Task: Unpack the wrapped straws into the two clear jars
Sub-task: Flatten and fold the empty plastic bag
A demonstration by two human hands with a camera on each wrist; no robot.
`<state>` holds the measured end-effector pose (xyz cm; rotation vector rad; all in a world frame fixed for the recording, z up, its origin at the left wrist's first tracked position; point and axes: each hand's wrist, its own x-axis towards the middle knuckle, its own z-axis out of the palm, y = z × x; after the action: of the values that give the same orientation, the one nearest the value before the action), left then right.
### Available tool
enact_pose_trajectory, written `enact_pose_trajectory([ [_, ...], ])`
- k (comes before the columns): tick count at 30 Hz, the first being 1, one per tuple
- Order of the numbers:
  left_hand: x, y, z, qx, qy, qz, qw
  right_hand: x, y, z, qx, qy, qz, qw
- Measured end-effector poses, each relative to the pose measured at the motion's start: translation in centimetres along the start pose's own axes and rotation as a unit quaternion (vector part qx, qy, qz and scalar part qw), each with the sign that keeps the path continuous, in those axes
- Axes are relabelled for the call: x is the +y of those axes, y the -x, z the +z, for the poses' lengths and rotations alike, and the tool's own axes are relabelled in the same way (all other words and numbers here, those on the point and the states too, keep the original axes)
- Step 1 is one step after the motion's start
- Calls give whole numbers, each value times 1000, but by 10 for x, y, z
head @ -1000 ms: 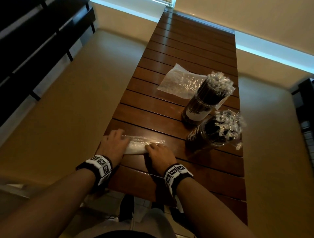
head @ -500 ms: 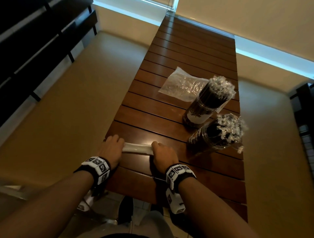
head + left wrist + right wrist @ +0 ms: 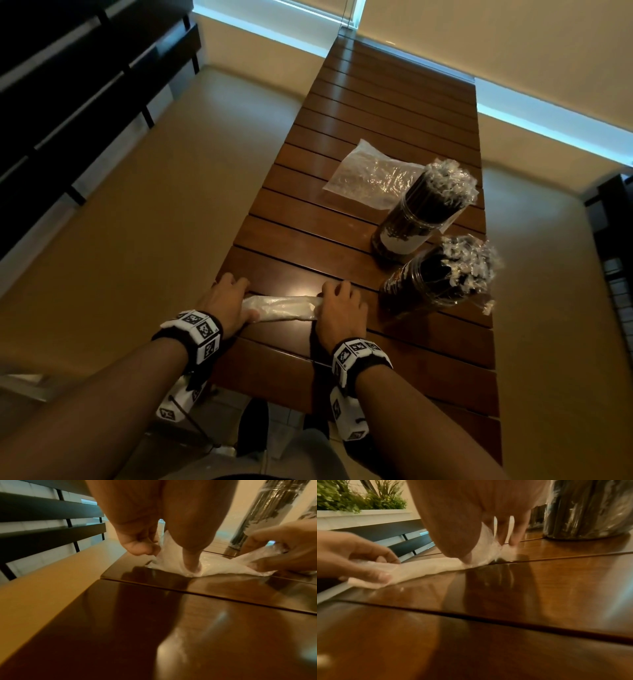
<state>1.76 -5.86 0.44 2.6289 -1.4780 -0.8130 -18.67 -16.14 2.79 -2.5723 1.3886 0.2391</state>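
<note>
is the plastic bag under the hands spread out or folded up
Folded: the plastic bag is a narrow strip on the table, left hand and right hand gripping its ends.

Rolled plastic bag [image 3: 284,308] lies crosswise on counter [image 3: 394,113] near front edge. Left hand [image 3: 224,303] on its left end, right hand [image 3: 339,310] on its right end. Right of right hand: near jar [image 3: 435,284], straws inside. Behind it, just beside: far jar [image 3: 419,219], straws inside. Flat plastic bag [image 3: 370,178] left of and behind far jar.
</note>
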Motion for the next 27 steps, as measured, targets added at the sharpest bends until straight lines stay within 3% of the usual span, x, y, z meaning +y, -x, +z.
enact_pose_trajectory([
  [3,13,0,-8,15,-109,10,994,-8,3,0,43,34,-143,988],
  [5,18,0,-10,3,-86,1,996,-14,5,7,20,19,-213,977],
  [8,18,-3,-12,-18,52,-10,998,-17,9,14,-36,-56,-207,976],
  [10,19,-1,-20,2,138,-3,990,-15,13,14,-28,-70,-209,975],
  [13,33,10,-31,12,250,50,967,-13,17,17,-16,-26,-236,971],
  [16,53,26,-32,-44,321,100,941,-16,18,17,4,-44,-236,971],
  [19,60,28,-25,-56,320,117,938,-15,20,16,6,-139,-228,964],
  [24,61,27,-21,-72,228,151,959,-1,26,14,-10,-183,-276,944],
  [27,58,29,-23,-108,232,167,952,4,26,18,-49,-219,-218,950],
])
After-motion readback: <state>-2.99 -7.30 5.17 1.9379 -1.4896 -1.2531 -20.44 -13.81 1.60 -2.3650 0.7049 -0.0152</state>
